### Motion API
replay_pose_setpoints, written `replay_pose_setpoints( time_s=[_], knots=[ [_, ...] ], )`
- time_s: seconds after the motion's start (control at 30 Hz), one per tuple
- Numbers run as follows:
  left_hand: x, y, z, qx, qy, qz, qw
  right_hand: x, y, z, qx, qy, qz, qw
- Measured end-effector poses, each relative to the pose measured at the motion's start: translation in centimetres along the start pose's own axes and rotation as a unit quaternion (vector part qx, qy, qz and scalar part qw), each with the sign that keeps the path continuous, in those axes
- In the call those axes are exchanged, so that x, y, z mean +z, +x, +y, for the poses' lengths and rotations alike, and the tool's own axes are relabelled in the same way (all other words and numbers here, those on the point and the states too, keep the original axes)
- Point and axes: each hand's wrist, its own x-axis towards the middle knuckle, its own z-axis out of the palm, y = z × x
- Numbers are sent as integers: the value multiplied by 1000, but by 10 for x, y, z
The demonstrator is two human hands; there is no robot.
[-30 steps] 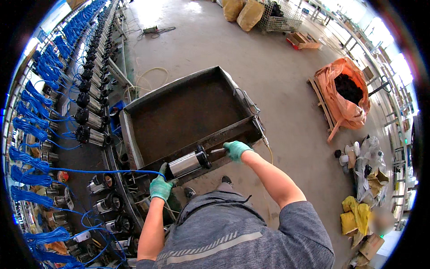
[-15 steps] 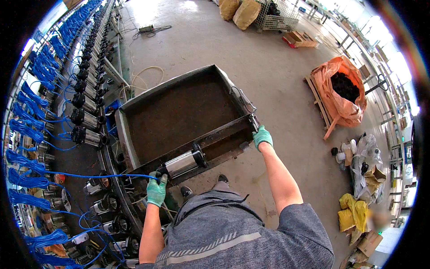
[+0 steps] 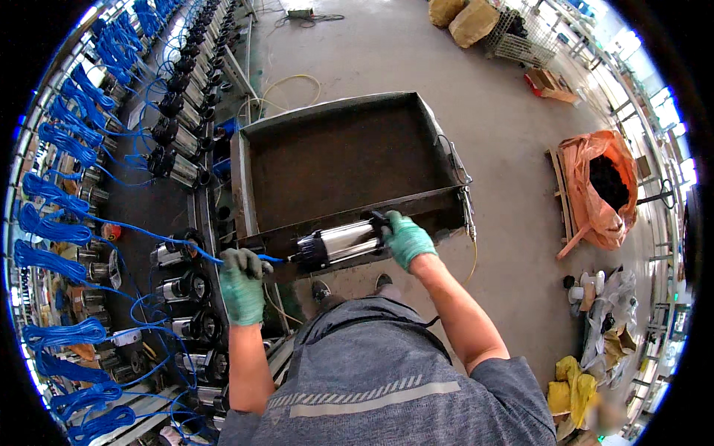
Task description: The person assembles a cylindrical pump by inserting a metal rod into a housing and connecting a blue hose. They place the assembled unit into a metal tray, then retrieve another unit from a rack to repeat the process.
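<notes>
A steel-bodied pump (image 3: 349, 239) with black ends lies across the near ledge of a metal tank (image 3: 239, 175), slightly tilted. My right hand (image 3: 409, 239), in a green glove, closes round the pump's right end. At the pump's left, my gloved left hand (image 3: 242, 286) grips a blue cable (image 3: 178, 241), which runs from the pump's black left end toward the bundles on the left. Part of the cable is hidden under my left fingers. A metal hand tool (image 3: 467, 204) with a yellowish hose hangs at the tank's right edge, apart from my right hand.
Rows of similar pumps (image 3: 186, 169) and coiled blue cables (image 3: 63, 234) line the bench on the left. An orange sack (image 3: 587, 212) of dark parts stands on a pallet at right. Plastic bags and yellow sacks (image 3: 571, 386) lie on the floor nearby.
My right hand has left the tool at the tank's edge and moved left onto the pump. The pump has turned, its right end raised. My left hand has shifted along the cable, away from the pump.
</notes>
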Motion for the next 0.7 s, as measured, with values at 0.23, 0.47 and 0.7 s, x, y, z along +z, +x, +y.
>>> replay_pose_setpoints(
  time_s=[0.23,0.47,0.7],
  knots=[
    [72,9,16,-82,-173,-103,976,43,52,124,66,-54,85,993],
    [92,23,-29,-104,-145,-136,974,82,80,159,112,-46,53,991],
    [94,23,-38,-109,-108,-155,976,140,113,241,68,-135,70,986]
  ],
)
